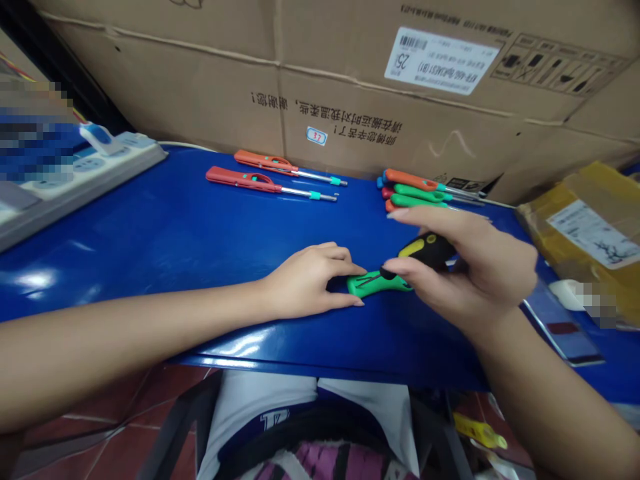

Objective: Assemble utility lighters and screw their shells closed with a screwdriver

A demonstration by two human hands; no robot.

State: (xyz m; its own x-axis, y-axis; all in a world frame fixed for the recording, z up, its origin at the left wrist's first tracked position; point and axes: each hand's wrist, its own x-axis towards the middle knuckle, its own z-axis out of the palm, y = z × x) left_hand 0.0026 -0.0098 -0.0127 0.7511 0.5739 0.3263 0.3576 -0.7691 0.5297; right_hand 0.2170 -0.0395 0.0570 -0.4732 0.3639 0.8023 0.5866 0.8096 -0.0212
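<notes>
A green lighter body (376, 283) lies on the blue table (165, 233) near its front edge. My left hand (307, 280) rests on the table with fingers curled around the green piece's left end, holding it down. My right hand (463, 267) grips a black and yellow screwdriver (425, 251), its tip touching the green piece. Much of the screwdriver's handle is hidden inside my right hand.
Two red long-nosed lighters (265, 180) lie at the back middle, and a small pile of orange, red and green ones (417, 190) at the back right. A white power strip (75, 177) sits at the left. Cardboard boxes (350, 80) wall the back; a taped parcel (590, 233) stands right.
</notes>
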